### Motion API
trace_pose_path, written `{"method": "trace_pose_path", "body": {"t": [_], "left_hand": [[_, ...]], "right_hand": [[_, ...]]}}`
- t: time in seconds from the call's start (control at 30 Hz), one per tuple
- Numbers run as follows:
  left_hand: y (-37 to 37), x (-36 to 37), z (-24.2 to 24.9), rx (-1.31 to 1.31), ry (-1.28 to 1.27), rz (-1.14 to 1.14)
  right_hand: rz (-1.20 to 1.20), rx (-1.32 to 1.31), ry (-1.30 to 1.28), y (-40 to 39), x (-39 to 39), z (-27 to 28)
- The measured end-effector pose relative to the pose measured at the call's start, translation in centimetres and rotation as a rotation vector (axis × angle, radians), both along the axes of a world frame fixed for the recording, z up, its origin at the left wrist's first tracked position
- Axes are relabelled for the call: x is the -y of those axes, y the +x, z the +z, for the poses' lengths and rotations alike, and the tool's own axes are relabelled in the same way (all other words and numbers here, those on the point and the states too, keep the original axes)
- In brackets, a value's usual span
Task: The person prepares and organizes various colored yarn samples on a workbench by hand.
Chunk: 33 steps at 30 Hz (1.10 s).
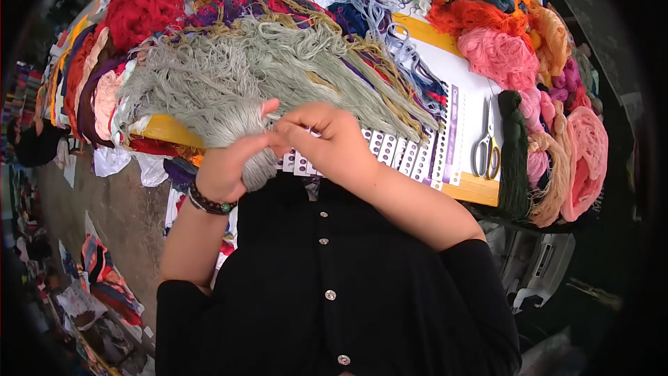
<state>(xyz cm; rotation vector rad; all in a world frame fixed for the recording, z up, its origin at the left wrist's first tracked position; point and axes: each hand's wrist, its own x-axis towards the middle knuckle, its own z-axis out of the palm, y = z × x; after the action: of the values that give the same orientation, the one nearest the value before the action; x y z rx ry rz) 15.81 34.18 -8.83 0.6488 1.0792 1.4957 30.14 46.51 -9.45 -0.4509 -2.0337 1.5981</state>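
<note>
I see the grey yarn [229, 90] in the middle of the view, a long bundle. Its long axis goes from the gathered end at 5 o'clock up to the loose spread ends at 10 o'clock. My left hand [226, 167] is wrapped tight around the gathered end. My right hand [334, 143] touches it at 3 o'clock and pinches some strands. Scissors [486, 146] lie on the table [480, 188], further at 3 o'clock, well apart.

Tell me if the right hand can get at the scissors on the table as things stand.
Probably yes. The scissors lie uncovered on the white card, with no yarn between them and the right hand. But that hand is pinching the grey yarn bundle and would have to let go.
</note>
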Motion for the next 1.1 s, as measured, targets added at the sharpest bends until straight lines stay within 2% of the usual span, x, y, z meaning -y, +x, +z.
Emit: {"method": "trace_pose_path", "body": {"t": [0.07,0.1,0.13,0.2,0.3,0.47,0.53,0.6,0.77,0.9,1.1], "left_hand": [[1.3,-0.3,0.2,0.003,-0.005,0.043],[1.6,-0.3,0.2,0.010,-0.017,0.091],[1.7,-0.5,0.0,-0.020,-0.014,0.083],[2.3,-0.3,0.1,-0.035,0.009,0.060],[2.7,0.2,0.0,-0.069,0.027,0.021],[2.8,0.4,0.9,-0.105,-0.055,0.041],[2.8,0.4,1.0,-0.030,-0.125,0.105],[2.9,0.4,0.8,-0.048,-0.101,0.123],[2.8,0.5,0.9,0.004,-0.115,0.152],[3.3,0.3,0.8,-0.103,-0.135,0.216],[4.0,0.0,-0.3,-0.172,-0.124,0.350]], "right_hand": [[0.061,-0.100,-0.290,-0.2,0.7,0.8],[0.121,-0.037,-0.430,-0.1,0.8,1.2],[0.124,-0.037,-0.427,0.0,0.9,1.2],[0.130,0.058,-0.615,0.0,1.0,0.9],[0.206,0.034,-0.734,0.4,0.7,-0.2],[0.130,-0.033,-0.710,0.8,1.2,0.1],[0.098,-0.044,-0.697,0.9,1.3,0.3],[0.075,-0.059,-0.620,1.1,1.3,0.4],[0.067,-0.056,-0.687,1.4,1.4,0.3],[0.041,-0.053,-0.752,1.2,1.6,0.7],[0.071,-0.046,-0.700,1.3,1.6,-0.1]]}}
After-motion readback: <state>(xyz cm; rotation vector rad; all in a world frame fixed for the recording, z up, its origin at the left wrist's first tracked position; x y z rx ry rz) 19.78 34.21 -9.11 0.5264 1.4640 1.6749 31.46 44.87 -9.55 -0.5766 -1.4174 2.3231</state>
